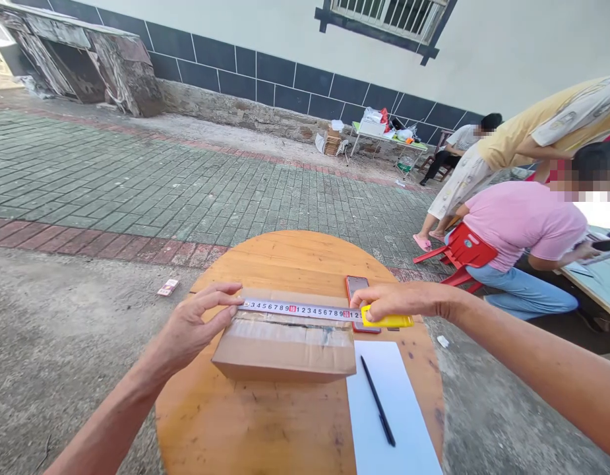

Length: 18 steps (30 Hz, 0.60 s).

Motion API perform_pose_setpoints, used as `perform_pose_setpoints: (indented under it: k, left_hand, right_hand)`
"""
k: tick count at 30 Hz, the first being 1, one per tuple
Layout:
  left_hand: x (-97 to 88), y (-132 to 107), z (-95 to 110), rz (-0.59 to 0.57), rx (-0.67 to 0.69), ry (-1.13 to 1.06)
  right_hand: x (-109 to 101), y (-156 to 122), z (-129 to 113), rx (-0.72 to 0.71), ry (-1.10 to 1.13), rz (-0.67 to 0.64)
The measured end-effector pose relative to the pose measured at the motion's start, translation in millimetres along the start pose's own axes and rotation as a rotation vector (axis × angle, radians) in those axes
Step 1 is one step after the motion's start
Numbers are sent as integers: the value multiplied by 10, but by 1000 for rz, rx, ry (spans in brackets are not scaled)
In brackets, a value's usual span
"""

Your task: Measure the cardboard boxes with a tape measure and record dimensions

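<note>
A taped cardboard box point(289, 349) sits on the round wooden table point(265, 429). Across its top stretches the white blade of a tape measure point(305, 310), with black and red numbers. My left hand point(208, 316) pinches the blade's end at the box's left edge. In my right hand point(391, 301) is the yellow case of the tape measure, just past the box's right edge. Partly under that hand lies a phone with a red edge point(357, 285). A black pen point(378, 401) rests on a white sheet of paper point(398, 382) to the right of the box.
On the right, a person in a pink shirt point(527, 221) sits on a red chair point(470, 247) at another table point(594, 277). Another person in yellow point(512, 135) bends over nearby. A folding table with bags point(376, 132) stands by the wall. A small packet point(167, 287) lies on the ground.
</note>
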<state>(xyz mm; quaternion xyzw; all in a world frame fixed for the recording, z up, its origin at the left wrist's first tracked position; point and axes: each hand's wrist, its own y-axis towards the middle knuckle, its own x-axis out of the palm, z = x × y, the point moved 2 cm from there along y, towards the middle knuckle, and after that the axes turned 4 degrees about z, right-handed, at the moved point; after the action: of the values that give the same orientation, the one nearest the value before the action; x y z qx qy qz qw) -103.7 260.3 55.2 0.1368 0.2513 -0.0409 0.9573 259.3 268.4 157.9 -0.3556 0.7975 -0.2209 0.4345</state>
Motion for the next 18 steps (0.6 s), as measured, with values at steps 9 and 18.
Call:
perform_pose_setpoints:
  k: [9,18]
  left_hand:
    - [48,-34,-38,34,4,-40]
    - [29,-19,5,42,34,13]
  right_hand:
    - [88,10,-51,23,-104,71]
    - [96,48,-10,40,22,74]
